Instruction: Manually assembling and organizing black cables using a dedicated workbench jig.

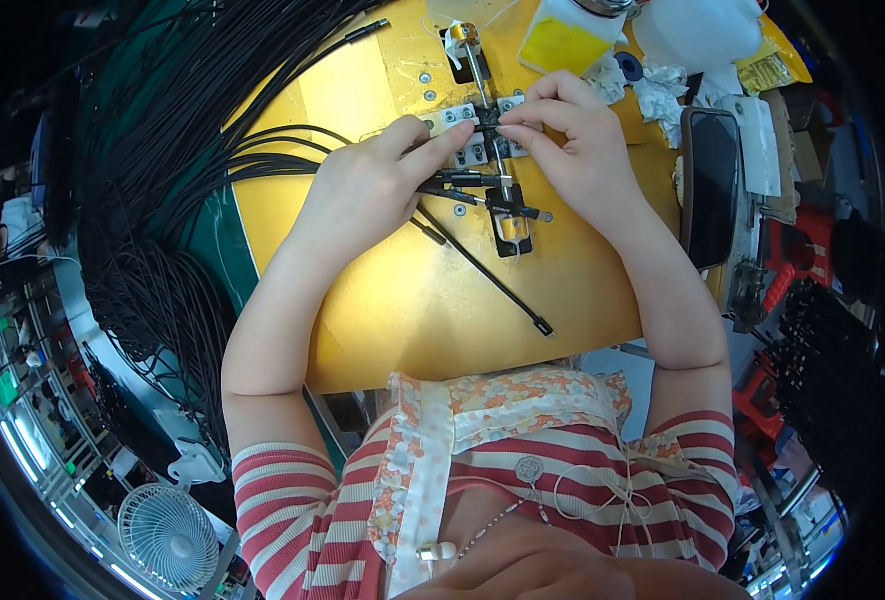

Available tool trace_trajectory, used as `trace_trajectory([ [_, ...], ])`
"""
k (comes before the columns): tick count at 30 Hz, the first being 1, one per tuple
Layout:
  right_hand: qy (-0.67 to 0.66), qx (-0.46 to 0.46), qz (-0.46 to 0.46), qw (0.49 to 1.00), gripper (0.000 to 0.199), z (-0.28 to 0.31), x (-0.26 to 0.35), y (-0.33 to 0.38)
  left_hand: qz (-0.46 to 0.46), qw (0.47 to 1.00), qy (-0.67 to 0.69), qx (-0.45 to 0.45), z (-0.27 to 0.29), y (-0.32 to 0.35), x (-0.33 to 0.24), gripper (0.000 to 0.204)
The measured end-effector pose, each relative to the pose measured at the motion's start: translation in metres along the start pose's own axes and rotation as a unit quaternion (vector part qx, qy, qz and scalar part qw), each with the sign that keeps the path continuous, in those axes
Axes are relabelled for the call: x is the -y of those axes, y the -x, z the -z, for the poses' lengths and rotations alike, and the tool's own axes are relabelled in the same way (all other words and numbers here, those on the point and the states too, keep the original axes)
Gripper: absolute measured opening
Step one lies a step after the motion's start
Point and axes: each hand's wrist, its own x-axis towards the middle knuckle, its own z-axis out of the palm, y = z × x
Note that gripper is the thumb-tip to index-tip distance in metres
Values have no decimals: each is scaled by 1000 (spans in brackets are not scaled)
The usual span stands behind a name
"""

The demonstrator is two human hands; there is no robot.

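Observation:
A small metal fixture (459,116) with screws is set into the gold-coloured work board, and a metal rod (478,72) runs through it. Above its middle, a thin black cable end (487,127) lies crosswise between my hands. My left hand (372,185) is closed, its thumb and index finger pressed on the cable's left side. From the other side, my right hand (584,145) pinches near the cable's tip. Several black cable plugs (474,180) stick out from beneath my left hand. The gripped part is mostly hidden by my fingertips.
One black cable (492,280) lies slanting across the gold board (402,350). A thick bundle of black cables (152,200) covers the left side. At the right are a phone (710,188), crumpled tissue (659,100) and a white bottle (697,35). A fan (169,537) stands lower left.

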Motion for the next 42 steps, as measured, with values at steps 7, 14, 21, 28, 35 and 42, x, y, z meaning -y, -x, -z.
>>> trace_trajectory([
  [7, 52, -10, 46, 998, 5, 3, -3, 3, -11, 1000, -14, -11, -2, -1, 0, 55],
  [14, 90, 26, 106, 990, 9, 10, 3, 4, -10, 1000, 9, -11, -4, -1, 2, 57],
  [21, 40, 82, 181, 979, 15, -2, 12, 2, -17, 999, 17, -29, -7, -2, 3, 56],
  [28, 37, 59, 160, 985, 11, 21, 11, -1, 3, 1000, 18, -18, -1, 0, 0, 49],
  [35, 0, 35, 137, 990, 12, 12, 13, -1, -24, 999, 2, -45, 6, -1, 6, 45],
  [42, -208, 58, 76, 973, 12, 17, 25, 3, -4, 981, 191, 43, 60, 9, -14, 37],
])
